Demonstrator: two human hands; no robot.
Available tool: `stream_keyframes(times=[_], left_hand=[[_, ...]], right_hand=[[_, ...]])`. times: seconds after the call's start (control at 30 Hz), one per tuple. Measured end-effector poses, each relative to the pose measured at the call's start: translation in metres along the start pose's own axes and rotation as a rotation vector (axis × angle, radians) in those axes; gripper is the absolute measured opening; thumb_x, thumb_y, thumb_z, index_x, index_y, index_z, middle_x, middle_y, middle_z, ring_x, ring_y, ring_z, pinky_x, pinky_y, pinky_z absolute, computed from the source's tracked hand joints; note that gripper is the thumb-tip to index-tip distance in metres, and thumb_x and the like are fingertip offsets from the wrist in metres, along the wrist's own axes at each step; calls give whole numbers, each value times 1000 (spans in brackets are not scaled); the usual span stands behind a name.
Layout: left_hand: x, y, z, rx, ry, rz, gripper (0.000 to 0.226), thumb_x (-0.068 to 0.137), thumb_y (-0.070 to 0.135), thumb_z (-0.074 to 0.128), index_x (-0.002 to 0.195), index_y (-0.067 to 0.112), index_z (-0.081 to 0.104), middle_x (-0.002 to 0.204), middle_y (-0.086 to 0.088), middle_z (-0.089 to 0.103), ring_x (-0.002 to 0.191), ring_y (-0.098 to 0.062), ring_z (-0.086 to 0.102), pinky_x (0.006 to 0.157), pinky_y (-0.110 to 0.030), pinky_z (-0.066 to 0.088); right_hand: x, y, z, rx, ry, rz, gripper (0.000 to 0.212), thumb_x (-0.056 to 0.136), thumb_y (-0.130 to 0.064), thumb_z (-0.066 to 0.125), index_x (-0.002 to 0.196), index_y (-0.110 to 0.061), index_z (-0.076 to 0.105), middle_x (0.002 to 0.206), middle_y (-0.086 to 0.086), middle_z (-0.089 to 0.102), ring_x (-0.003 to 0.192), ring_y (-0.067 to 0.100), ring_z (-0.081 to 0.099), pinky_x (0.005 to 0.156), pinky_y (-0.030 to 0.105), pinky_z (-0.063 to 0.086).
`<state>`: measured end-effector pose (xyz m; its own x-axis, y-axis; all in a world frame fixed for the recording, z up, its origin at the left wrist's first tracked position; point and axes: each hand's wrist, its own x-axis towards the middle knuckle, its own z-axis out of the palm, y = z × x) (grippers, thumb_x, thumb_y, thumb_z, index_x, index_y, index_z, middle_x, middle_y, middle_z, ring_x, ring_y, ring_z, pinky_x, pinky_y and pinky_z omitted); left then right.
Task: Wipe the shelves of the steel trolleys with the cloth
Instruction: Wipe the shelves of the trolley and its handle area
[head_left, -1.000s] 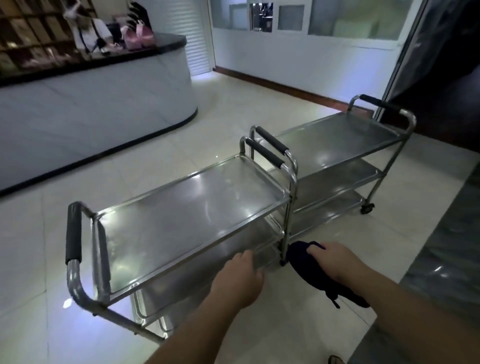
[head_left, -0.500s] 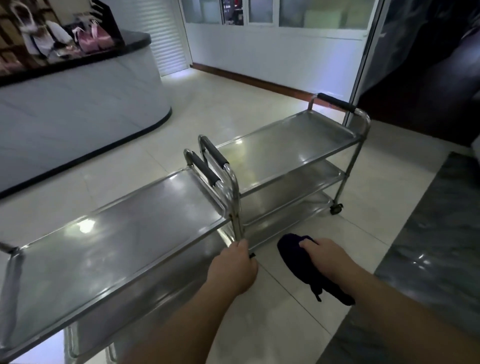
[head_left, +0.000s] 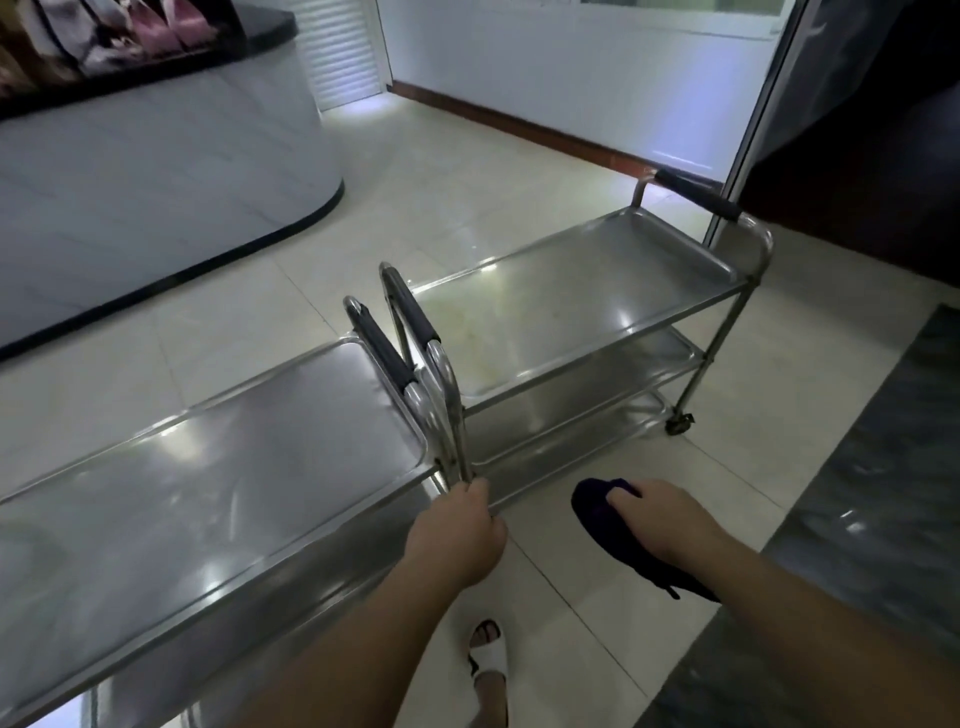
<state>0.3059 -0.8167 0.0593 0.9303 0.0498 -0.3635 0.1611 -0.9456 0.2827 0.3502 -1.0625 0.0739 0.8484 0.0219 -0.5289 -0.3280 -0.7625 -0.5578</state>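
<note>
Leftmost, a curved white counter (head_left: 156, 171) with a dark top and dark base strip stands on the pale tiled floor (head_left: 415, 171); blurred pink things lie on it. Nearer, the first steel trolley (head_left: 208, 499) runs its long axis from lower left up to the right, its flat top shelf shiny, rimmed and round-cornered. Its black-gripped handle (head_left: 382, 348) rises at the right end, just beside the matching handle of the second trolley (head_left: 587, 296), which carries on along the same diagonal towards a glass door. That one shows three stacked shelves, tube legs and a small wheel (head_left: 679, 423).

The left hand (head_left: 460, 535) is curled around the upright steel tubes where the two trolleys meet, fingers closed on the metal. To its right, the right hand (head_left: 670, 530) lies over a dark, soft cloth (head_left: 602, 517), fingers closed on it above the floor, apart from the shelves. The cloth hangs long and limp, pointing from upper left to lower right. Below, a foot in a white sandal (head_left: 488, 654) stands on the tiles; a dark marbled strip (head_left: 857, 519) lies at far right.
</note>
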Motion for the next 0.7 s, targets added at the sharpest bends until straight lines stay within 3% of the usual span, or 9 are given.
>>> stream_keyframes(times=[0.2, 0.37, 0.47, 0.53, 0.63, 0.7], left_hand=[[88, -20, -37, 5, 42, 43, 28, 105, 39, 43, 123, 17, 49, 126, -7, 58, 113, -28, 57, 89, -41, 47], [152, -42, -75, -19, 54, 39, 36, 104, 37, 44, 134, 18, 50, 127, -6, 59, 112, -26, 58, 96, -43, 53], [182, -51, -86, -30, 69, 23, 29, 102, 37, 43, 125, 21, 53, 121, -3, 60, 100, -21, 54, 92, -43, 54], [202, -54, -90, -55, 65, 3, 26, 103, 38, 44, 122, 22, 53, 121, -1, 59, 103, -22, 58, 93, -45, 55], [231, -56, -94, -83, 60, -53, 34, 103, 39, 45, 133, 22, 52, 128, 0, 59, 110, -23, 61, 95, -47, 56], [251, -57, -96, -102, 84, -107, 32, 102, 37, 46, 131, 22, 52, 126, -2, 60, 107, -23, 62, 92, -46, 57]], right_hand=[[73, -60, -18, -105, 41, -14, 33, 98, -39, 48, 84, -16, 66, 76, 5, 70, 69, 22, 67, 56, 30, 43], [124, -104, -22, -176, 48, -27, 34, 99, -42, 46, 82, -18, 64, 76, 2, 67, 70, 18, 64, 56, 31, 38], [151, -122, -23, -203, 9, -50, 34, 101, -39, 45, 83, -18, 64, 77, 3, 67, 71, 18, 63, 56, 31, 38], [173, -133, -25, -245, -32, -73, 34, 102, -36, 43, 86, -15, 64, 81, 4, 67, 73, 19, 63, 57, 31, 38], [212, -146, -32, -267, -85, -89, 36, 104, -36, 42, 93, -11, 65, 86, 5, 67, 79, 21, 63, 66, 33, 45], [241, -153, -35, -276, -122, -112, 36, 104, -36, 43, 90, -11, 63, 84, 5, 65, 76, 20, 61, 65, 32, 44]])
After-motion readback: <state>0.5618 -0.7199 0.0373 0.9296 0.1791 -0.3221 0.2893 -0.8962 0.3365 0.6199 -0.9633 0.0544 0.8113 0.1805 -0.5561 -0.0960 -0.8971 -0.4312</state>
